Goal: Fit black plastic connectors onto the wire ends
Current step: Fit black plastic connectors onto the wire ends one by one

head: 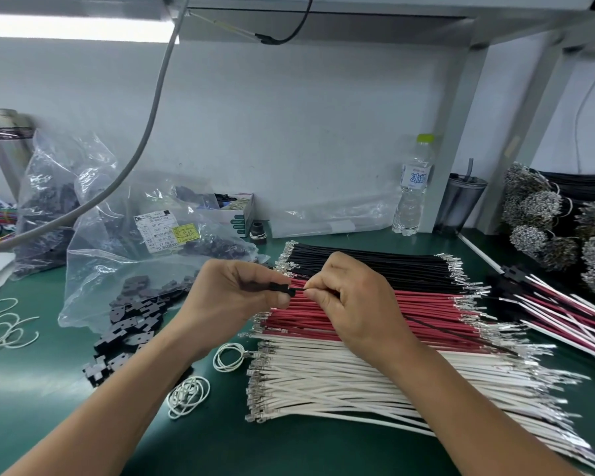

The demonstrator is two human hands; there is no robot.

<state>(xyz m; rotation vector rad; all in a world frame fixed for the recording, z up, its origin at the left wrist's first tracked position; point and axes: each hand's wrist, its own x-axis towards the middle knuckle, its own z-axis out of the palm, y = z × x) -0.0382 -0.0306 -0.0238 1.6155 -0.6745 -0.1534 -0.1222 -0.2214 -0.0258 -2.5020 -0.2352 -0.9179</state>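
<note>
My left hand (236,290) pinches a small black plastic connector (284,289) above the wire piles. My right hand (349,298) pinches a thin black wire (461,334) just right of the connector; the wire's end meets the connector's right face. The rest of that wire trails down to the right over the red wires. Below the hands lie flat rows of black wires (375,262), red wires (409,307) and white wires (358,383), all with metal terminals on their ends. Loose black connectors (131,324) spill from a clear bag (93,280) at the left.
Finished red-and-white wire sets with black connectors (547,297) lie at the right, beside bundles of terminals (543,214). White rubber bands (189,395) lie on the green mat (49,389). A water bottle (414,187), a dark cup (461,201) and more bags (45,201) stand at the back.
</note>
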